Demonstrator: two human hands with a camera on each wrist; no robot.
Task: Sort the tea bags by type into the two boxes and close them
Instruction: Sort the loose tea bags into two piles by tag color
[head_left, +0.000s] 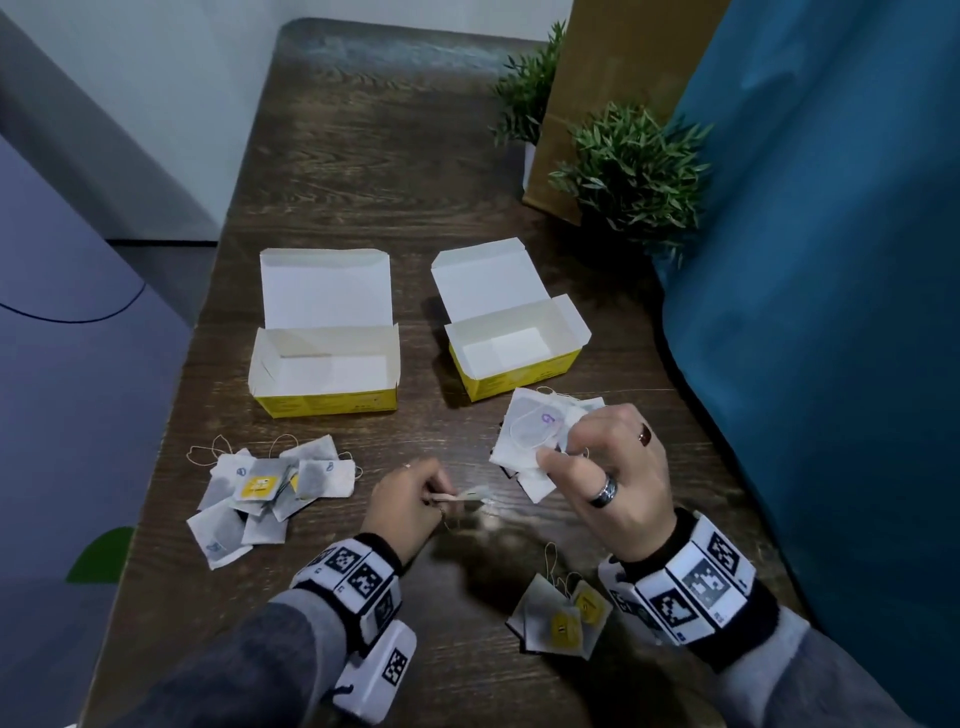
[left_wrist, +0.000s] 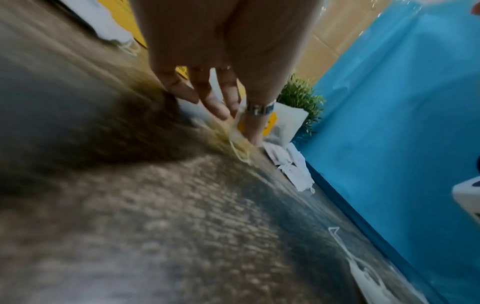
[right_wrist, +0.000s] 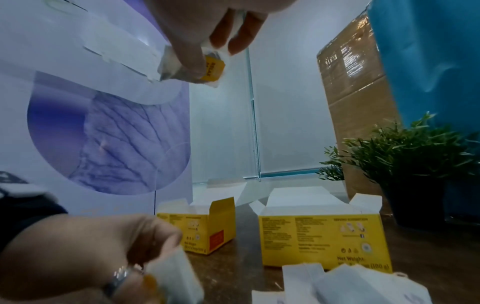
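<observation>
right hand (head_left: 605, 475): pinching a fanned bunch of tea bags (head_left: 530, 434) just in front of the right box (head_left: 519, 358). Looks like it's collecting one type so they go in as a batch.
left hand (head_left: 410, 499): fingers curled on one small bag or its tag low over the table (head_left: 363, 156). Too blurry to say which.
left box (head_left: 324, 364): lid flap up, mouth open, nothing in it that I can see.
left pile (head_left: 270, 491): loose bags near the left box, probably the other type.
near pile (head_left: 563, 616): a few bags with yellow tags by the right wrist, still unsorted I'd guess.
writing: purple scribble on the top held bag, blue marks in the left pile. Box front says "Net Weight" and "(100 g)". No brand I can read.
</observation>
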